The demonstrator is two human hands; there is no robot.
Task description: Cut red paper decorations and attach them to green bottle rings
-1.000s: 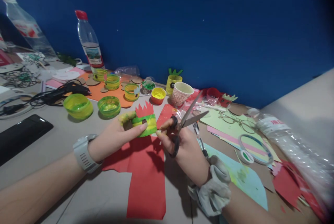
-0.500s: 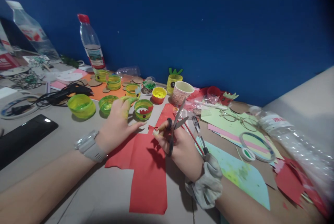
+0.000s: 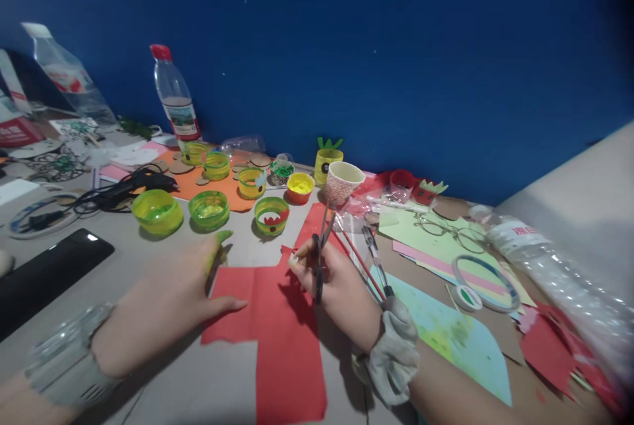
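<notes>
Blue wall (image 3: 297, 29) fills the top. Left hand (image 3: 163, 299), spread, apparently empty, is partly over red paper (image 3: 290, 359), lower centre; curled right hand (image 3: 341, 286) holds scissors (image 3: 319, 260) mid-frame, better pointed away from the left.

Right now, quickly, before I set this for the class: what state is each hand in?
Left hand: open, blurred, nothing visibly held, thumb over the red paper.
Right hand: closed, holding the scissors.
</notes>
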